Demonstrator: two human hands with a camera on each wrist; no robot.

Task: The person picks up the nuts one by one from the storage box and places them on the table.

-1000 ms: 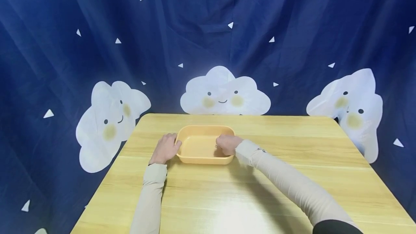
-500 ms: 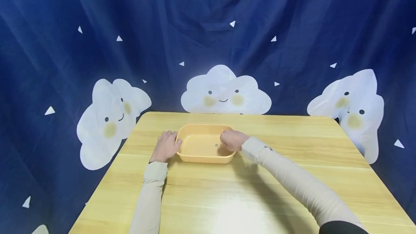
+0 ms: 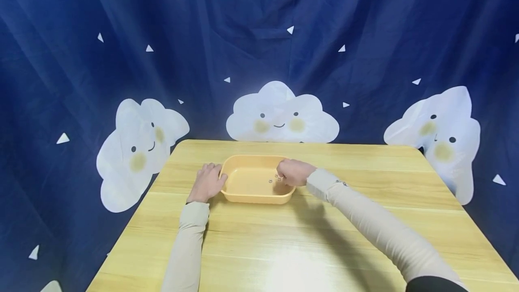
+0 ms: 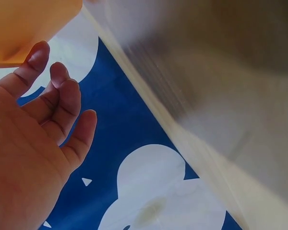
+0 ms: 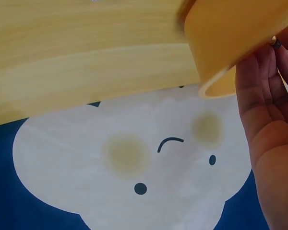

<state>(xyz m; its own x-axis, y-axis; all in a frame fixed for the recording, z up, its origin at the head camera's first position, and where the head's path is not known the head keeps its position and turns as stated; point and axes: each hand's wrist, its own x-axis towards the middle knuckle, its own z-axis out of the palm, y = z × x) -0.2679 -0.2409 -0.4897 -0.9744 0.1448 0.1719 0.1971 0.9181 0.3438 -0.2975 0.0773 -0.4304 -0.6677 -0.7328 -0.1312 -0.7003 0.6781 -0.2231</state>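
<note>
A yellow-orange plastic basin (image 3: pixel 247 199) sits on the table. My left hand (image 3: pixel 206 183) holds its left end, thumb over the rim and fingers along the outer wall; in the left wrist view a fingertip (image 4: pixel 39 51) lies against that wall. My right hand (image 3: pixel 295 172) reaches over the right rim with fingers curled downward. In the right wrist view its thumb and fingertips pinch a small shiny piece, seemingly a metal nut (image 5: pixel 275 42), mostly hidden by the fingers. Below that hand, several small silvery nuts (image 3: pixel 270 181) lie on the basin floor.
The wooden table (image 3: pixel 344 238) extends around the basin, its far edge close behind. A dark blue curtain (image 3: pixel 324 8) with white clouds hangs beyond it. Glare brightens the near part of the tabletop.
My right hand has shifted right, toward the basin's right end. More small nuts now show on the floor beneath it. The left hand stays on the left rim.
</note>
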